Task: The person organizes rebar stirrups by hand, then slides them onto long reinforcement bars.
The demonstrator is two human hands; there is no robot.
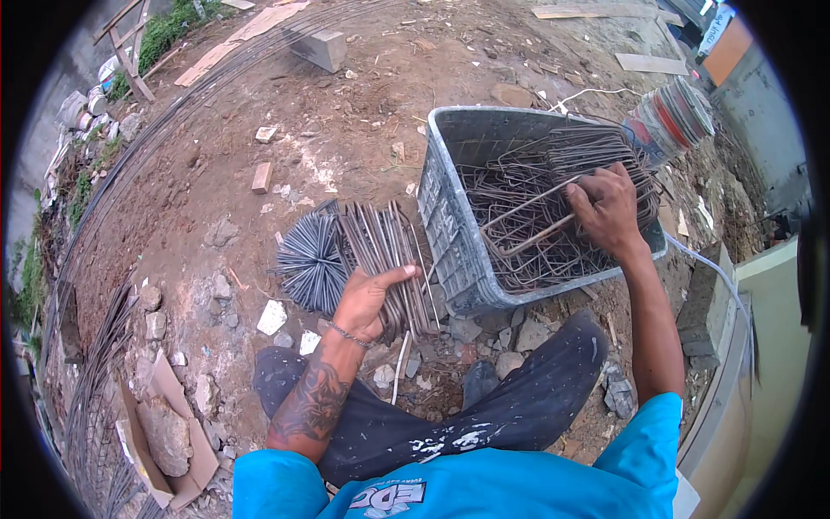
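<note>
My left hand [359, 307] is closed round the near end of a stack of rebar stirrups [373, 233], thumb lying across the bars. The stack stands on the dirt between my knees and the crate. Against its left side rests a round bundle of thin grey metal rods [309, 259], fanned out from the middle. In my right hand [608, 212] is a single rectangular stirrup [532, 245], gripped at its far right end and held over the grey plastic crate [451, 229]. Tangled stirrups [553, 203] fill the crate, with a neater pile at its right rear.
Long steel bars [164, 121] curve along the left side. A concrete block [320, 49] lies far ahead, and a brick piece [262, 178] nearer. Stacked buckets [670, 121] stand behind the crate. Stone rubble and a cardboard piece holding a rock [164, 435] lie close by.
</note>
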